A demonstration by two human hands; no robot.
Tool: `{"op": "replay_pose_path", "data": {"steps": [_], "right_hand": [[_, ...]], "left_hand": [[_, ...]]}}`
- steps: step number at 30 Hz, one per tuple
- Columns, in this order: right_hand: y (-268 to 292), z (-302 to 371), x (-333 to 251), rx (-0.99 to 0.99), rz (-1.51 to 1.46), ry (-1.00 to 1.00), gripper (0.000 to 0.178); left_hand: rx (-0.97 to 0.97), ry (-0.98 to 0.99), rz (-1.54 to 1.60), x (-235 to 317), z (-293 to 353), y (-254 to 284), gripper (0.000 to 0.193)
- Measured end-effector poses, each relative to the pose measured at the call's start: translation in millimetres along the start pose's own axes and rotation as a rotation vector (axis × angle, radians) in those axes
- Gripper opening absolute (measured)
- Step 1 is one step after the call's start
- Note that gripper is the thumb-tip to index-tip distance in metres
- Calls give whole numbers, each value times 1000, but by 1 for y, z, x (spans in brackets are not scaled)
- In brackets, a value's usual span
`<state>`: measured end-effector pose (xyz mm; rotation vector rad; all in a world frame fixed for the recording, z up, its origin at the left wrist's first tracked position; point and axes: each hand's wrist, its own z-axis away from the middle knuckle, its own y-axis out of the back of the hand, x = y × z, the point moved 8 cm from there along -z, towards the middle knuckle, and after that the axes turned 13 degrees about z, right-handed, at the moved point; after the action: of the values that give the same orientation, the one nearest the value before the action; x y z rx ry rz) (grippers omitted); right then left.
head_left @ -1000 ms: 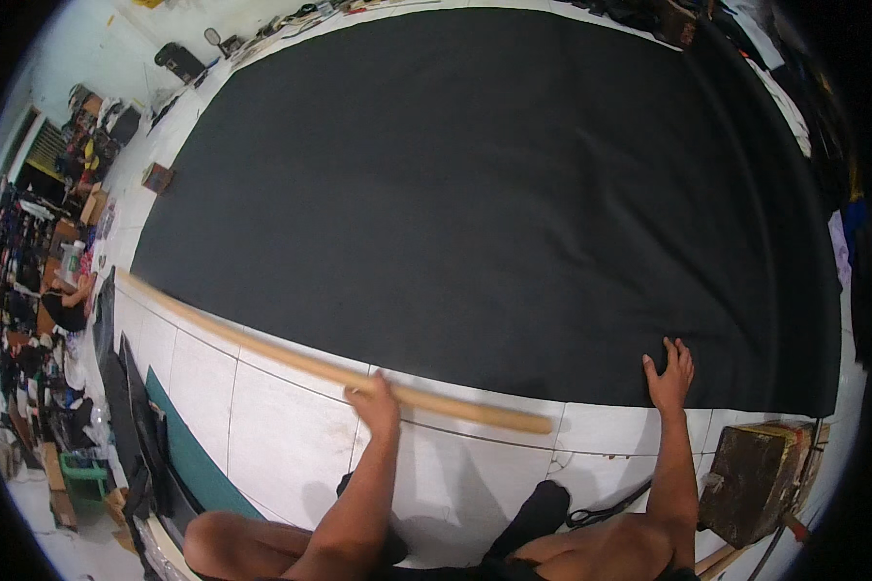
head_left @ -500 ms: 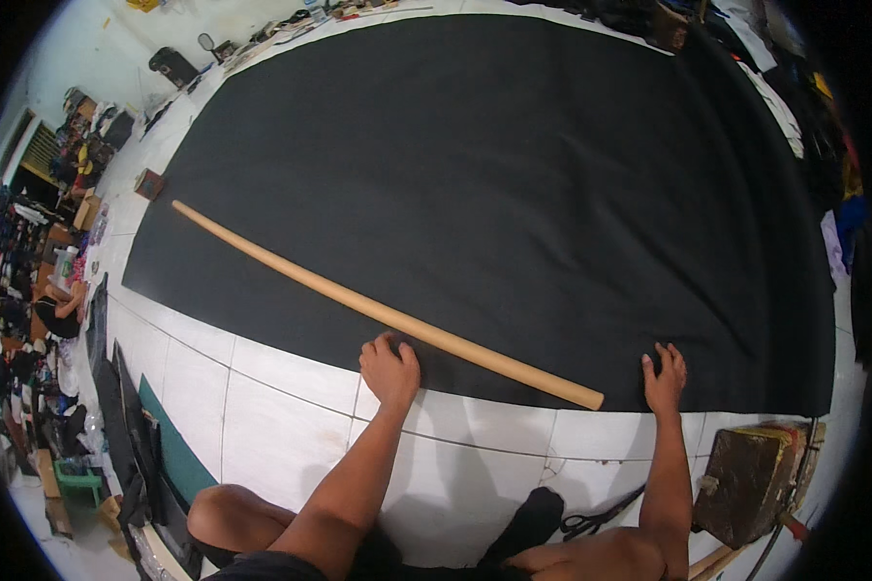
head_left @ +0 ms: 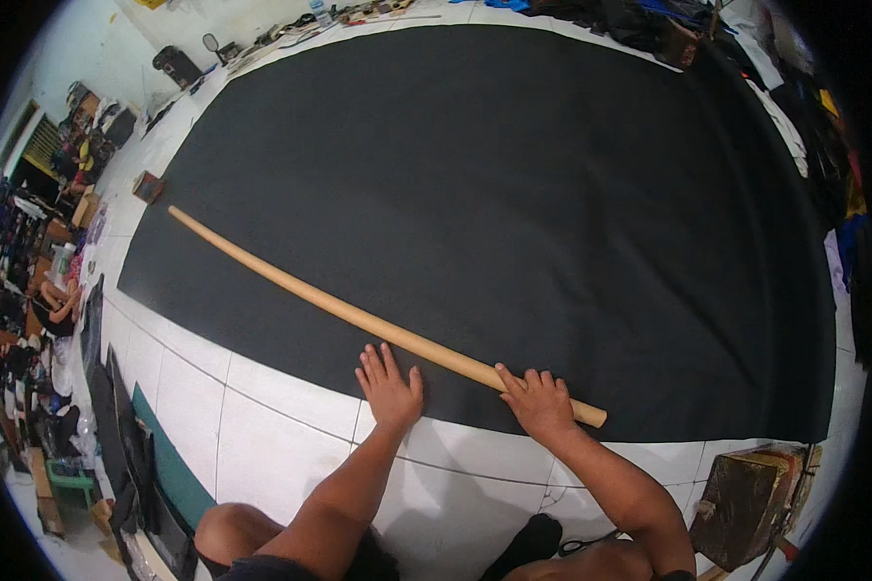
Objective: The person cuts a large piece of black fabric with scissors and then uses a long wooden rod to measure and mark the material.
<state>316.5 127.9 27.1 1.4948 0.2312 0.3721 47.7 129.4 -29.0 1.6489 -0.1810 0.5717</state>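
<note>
A long tan cardboard tube (head_left: pixel 358 318) lies slantwise across a large black sheet (head_left: pixel 475 184) spread on the floor. My left hand (head_left: pixel 390 395) is open, palm down, fingers spread flat on the sheet's near edge just below the tube. Over the tube's near right end rests my right hand (head_left: pixel 540 407), its fingers apart and reaching across the top to the far side; its palm side is hidden.
White floor tiles (head_left: pixel 281 416) border the sheet's near edge. A worn brown box (head_left: pixel 746 504) stands at the lower right. Scissors (head_left: pixel 583 544) lie partly hidden by my right arm. A small box (head_left: pixel 147 187) sits at the sheet's left corner. Another person (head_left: pixel 58 308) sits at far left.
My right hand has moved left from the bare sheet onto the tube's near right end. My left hand has flattened and spread its fingers. Wrinkles in the sheet's right part look smoother.
</note>
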Motion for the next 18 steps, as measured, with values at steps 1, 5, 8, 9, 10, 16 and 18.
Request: {"op": "replay_pose_path", "data": {"steps": [1,5,8,9,10,16,18], "right_hand": [[-3,-2,-1,21,69,30,56],[-21,-5,53,-51,52,-79,57],[-24,9,111,-162,-79,-273,55],[-23,15,131,-170,-119,-348,54],[-25,24,150,-181,-162,-428,53],[-54,62,243,-173,-314,-791,49],[-61,70,272,-146,-338,-868,51]], "left_hand": [[4,-2,3,1,2,2,74],[27,-48,2,3,-1,7,74],[16,-26,16,1,1,8,74],[25,-28,24,2,-1,11,74],[29,-33,30,3,-1,11,74],[24,-35,25,2,1,7,75],[18,-29,24,5,0,6,75]]}}
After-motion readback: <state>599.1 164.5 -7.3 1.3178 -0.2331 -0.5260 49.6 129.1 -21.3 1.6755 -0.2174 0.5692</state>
